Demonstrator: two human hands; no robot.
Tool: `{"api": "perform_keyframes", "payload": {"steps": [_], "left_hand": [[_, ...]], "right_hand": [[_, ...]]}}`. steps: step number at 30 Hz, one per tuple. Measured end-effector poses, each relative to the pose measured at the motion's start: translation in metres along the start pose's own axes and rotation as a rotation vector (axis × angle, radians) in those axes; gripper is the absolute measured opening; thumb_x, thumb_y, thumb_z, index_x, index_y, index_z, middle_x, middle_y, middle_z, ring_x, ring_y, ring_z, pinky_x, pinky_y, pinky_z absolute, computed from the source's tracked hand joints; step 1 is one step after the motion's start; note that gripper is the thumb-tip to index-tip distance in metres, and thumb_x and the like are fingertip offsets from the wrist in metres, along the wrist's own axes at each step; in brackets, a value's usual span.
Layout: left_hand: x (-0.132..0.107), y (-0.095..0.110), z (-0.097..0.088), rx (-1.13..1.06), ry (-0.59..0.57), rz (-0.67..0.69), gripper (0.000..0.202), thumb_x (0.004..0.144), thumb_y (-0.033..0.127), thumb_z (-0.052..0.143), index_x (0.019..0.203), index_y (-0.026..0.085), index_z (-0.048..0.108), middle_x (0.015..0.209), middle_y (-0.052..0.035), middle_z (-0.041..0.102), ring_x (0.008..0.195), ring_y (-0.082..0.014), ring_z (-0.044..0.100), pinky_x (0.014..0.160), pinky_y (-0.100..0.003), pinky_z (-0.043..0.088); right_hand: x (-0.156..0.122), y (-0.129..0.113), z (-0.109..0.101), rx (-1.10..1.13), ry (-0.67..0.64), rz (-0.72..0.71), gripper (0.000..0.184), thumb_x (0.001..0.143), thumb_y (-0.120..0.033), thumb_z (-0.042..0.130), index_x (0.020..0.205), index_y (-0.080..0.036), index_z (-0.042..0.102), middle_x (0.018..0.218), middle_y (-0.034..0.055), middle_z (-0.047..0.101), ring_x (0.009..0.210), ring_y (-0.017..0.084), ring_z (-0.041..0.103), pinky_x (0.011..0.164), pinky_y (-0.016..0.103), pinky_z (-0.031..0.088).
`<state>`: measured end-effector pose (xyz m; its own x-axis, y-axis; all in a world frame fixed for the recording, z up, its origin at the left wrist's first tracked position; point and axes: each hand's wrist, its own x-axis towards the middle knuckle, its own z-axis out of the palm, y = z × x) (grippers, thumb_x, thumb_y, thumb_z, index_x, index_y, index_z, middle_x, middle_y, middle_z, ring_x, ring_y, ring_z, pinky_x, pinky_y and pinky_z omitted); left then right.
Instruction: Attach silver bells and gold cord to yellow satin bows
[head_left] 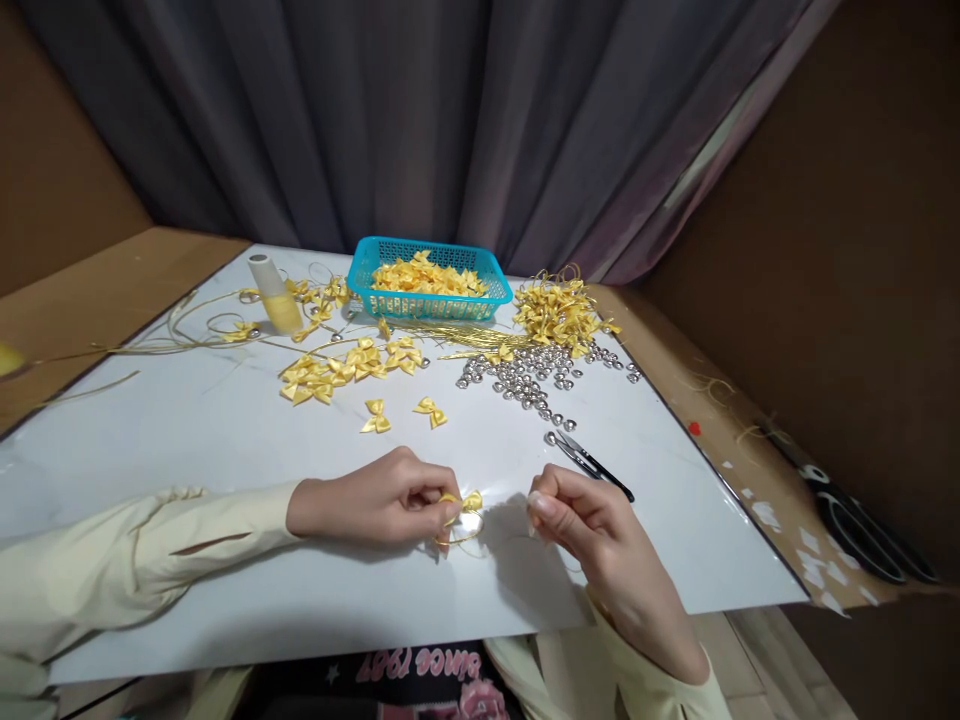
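My left hand (379,503) is closed in a pinch on a yellow satin bow (472,501). A thin gold cord (471,538) curls in a loop beneath the bow, by the same fingertips. To the right, apart from the bow, my right hand (604,530) is pinched closed; what its fingertips hold, if anything, is too small to make out. Thread snips (596,468) with black handles lie just beyond that hand, beside a loose silver bead (551,438). Two single yellow bows, one left (376,416) and one right (430,411), lie beyond my left hand.
A turquoise basket (431,303) of yellow bows stands at the back. Around it are a bow pile (559,312), silver beads (525,378), gold cords (457,335), a row of bows (349,366) and a white-capped bottle (276,295). Black scissors (855,525) lie on cardboard at right.
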<state>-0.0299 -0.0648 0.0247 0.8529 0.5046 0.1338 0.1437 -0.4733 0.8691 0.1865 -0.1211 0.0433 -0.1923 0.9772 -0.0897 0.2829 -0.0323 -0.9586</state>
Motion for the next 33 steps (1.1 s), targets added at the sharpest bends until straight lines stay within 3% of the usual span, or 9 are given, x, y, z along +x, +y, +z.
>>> {"api": "perform_keyframes", "payload": {"steps": [6, 9, 12, 14, 16, 24, 28, 33], "left_hand": [[0.0, -0.003, 0.001, -0.051, 0.012, -0.048, 0.021, 0.089, 0.021, 0.044, 0.077, 0.011, 0.059, 0.065, -0.0094, 0.072, 0.044, -0.0077, 0.051, 0.041, -0.015, 0.032], [-0.001, -0.003, 0.002, -0.132, 0.01, -0.12, 0.026, 0.091, 0.028, 0.043, 0.079, 0.01, 0.058, 0.064, -0.0095, 0.07, 0.043, -0.0072, 0.047, 0.041, -0.015, 0.033], [-0.001, -0.002, 0.003, -0.219, -0.001, -0.179, 0.029, 0.092, 0.033, 0.043, 0.081, 0.01, 0.057, 0.06, -0.0066, 0.067, 0.044, -0.0071, 0.046, 0.042, -0.015, 0.035], [-0.001, -0.002, 0.003, -0.239, -0.011, -0.177, 0.03, 0.092, 0.034, 0.044, 0.082, 0.01, 0.057, 0.059, -0.0044, 0.064, 0.045, -0.0073, 0.046, 0.043, -0.015, 0.035], [-0.002, -0.002, 0.003, -0.225, -0.026, -0.157, 0.03, 0.092, 0.034, 0.043, 0.082, 0.01, 0.058, 0.06, -0.0046, 0.064, 0.046, -0.0076, 0.047, 0.044, -0.016, 0.036], [-0.003, 0.002, 0.001, -0.133, -0.037, -0.064, 0.026, 0.092, 0.026, 0.042, 0.085, 0.01, 0.06, 0.067, -0.009, 0.07, 0.049, -0.008, 0.052, 0.045, -0.015, 0.036], [-0.003, 0.005, 0.001, -0.133, -0.042, -0.051, 0.023, 0.092, 0.023, 0.043, 0.085, 0.01, 0.06, 0.064, -0.0081, 0.069, 0.047, -0.0082, 0.052, 0.044, -0.015, 0.035], [-0.003, 0.002, 0.002, -0.194, -0.058, -0.111, 0.027, 0.092, 0.028, 0.042, 0.084, 0.009, 0.06, 0.066, -0.0106, 0.069, 0.049, -0.0101, 0.051, 0.046, -0.018, 0.039]], "right_hand": [[0.005, 0.001, -0.004, -0.127, 0.052, -0.056, 0.034, 0.089, -0.04, 0.048, 0.062, -0.018, 0.048, 0.055, -0.0028, 0.044, 0.053, 0.011, 0.039, 0.05, 0.023, 0.029], [0.003, 0.001, 0.001, -0.238, 0.088, -0.121, 0.018, 0.091, -0.034, 0.048, 0.089, -0.018, 0.055, 0.062, -0.0027, 0.048, 0.056, 0.011, 0.043, 0.049, 0.022, 0.032], [-0.002, 0.002, 0.011, -0.291, 0.033, -0.237, 0.028, 0.088, -0.028, 0.056, 0.114, -0.02, 0.049, 0.087, 0.0014, 0.058, 0.052, 0.009, 0.042, 0.046, 0.021, 0.033], [-0.004, 0.002, 0.016, -0.307, -0.015, -0.3, 0.024, 0.087, -0.025, 0.057, 0.11, -0.02, 0.053, 0.1, 0.0042, 0.059, 0.049, 0.007, 0.038, 0.046, 0.022, 0.033], [-0.003, 0.002, 0.02, -0.291, -0.037, -0.308, 0.013, 0.089, -0.023, 0.054, 0.1, -0.018, 0.058, 0.096, 0.0043, 0.062, 0.048, 0.007, 0.037, 0.045, 0.022, 0.033], [0.003, 0.003, 0.02, -0.042, -0.06, -0.062, 0.016, 0.081, -0.031, 0.063, 0.079, -0.016, 0.067, 0.066, 0.0007, 0.064, 0.045, 0.008, 0.043, 0.043, 0.021, 0.031], [0.004, 0.006, 0.021, 0.159, -0.065, -0.008, 0.015, 0.075, -0.03, 0.068, 0.07, -0.016, 0.068, 0.073, 0.0043, 0.068, 0.061, 0.013, 0.057, 0.055, 0.024, 0.042], [0.003, 0.005, 0.022, 0.127, -0.045, 0.004, 0.016, 0.075, -0.031, 0.068, 0.069, -0.016, 0.067, 0.064, 0.0031, 0.063, 0.054, 0.011, 0.051, 0.049, 0.023, 0.037]]}}
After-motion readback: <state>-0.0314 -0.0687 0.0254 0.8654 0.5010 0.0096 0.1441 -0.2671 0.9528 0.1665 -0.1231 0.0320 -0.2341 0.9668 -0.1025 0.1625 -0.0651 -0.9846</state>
